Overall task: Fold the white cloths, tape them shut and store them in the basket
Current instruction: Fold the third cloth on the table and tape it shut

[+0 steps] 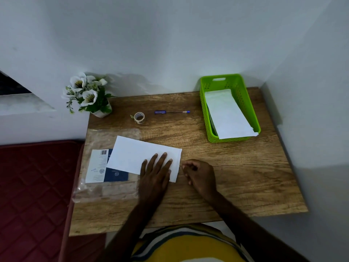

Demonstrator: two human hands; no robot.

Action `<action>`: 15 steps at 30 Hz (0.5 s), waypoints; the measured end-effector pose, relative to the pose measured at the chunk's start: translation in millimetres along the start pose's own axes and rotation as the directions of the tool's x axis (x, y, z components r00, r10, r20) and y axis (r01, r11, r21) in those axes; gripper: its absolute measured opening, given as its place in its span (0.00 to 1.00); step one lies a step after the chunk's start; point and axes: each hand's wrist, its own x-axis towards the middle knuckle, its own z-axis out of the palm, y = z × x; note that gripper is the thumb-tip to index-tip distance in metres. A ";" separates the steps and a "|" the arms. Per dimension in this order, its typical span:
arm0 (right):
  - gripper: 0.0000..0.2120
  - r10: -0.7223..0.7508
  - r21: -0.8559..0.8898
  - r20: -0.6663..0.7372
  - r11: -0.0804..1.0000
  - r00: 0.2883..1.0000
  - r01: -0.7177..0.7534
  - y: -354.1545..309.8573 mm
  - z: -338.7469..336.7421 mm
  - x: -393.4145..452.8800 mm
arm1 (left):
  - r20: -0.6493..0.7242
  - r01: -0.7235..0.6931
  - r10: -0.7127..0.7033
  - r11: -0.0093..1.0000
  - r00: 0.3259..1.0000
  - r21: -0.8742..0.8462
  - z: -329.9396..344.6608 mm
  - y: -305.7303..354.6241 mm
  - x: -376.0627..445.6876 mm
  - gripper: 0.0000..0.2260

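One folded white cloth (139, 157) lies flat at the table's (236, 186) near left, pressed by the left hand (155, 173) with straight fingers. The right hand (201, 176), fingers curled, rests beside its edge; whether it pinches anything cannot be told. One green basket (243, 95) holds stored cloths (228, 114), their number unclear. One tape roll (139, 117), one pen (171, 112).

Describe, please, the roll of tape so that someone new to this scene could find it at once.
Start at the wooden table and look along its far edge, between the flower pot and the blue pen. The roll of tape stands there alone, the only small clear ring, with a loose end sticking out.
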 end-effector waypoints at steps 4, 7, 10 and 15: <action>0.11 -0.162 -0.261 -0.037 0.954 0.986 0.147 1.3 7.7 1.3 | -0.015 -0.022 0.022 0.999 1.000 -0.045 -1.4 -3.2 0.6 0.17; 0.11 -0.254 -0.325 -0.038 0.918 0.966 0.229 -4.5 10.7 4.1 | -0.043 0.032 -0.038 0.992 0.998 -0.122 -9.1 1.4 2.4 0.12; 0.10 -0.221 -0.362 -0.007 0.910 0.975 0.204 -11.2 12.4 8.8 | -0.075 0.104 -0.118 0.980 0.990 -0.167 -14.9 5.6 5.1 0.07; 0.10 -0.143 -0.399 0.014 0.907 0.990 0.137 -17.0 12.1 15.7 | -0.106 0.104 -0.131 0.969 0.986 -0.224 -12.0 10.1 5.6 0.08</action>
